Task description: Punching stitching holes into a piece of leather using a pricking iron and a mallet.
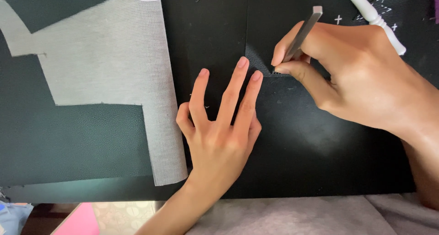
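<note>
The left hand (222, 125) presses flat, fingers apart, on the black leather piece (292, 125). At two o'clock, the right hand (356, 75) clamps the metal tool (305, 31); keep it upright.

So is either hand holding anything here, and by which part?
The right hand pinches a slim metal tool near its lower working end, tip on the small dark leather piece. The left hand holds nothing; its fingers press flat beside that piece.
</note>
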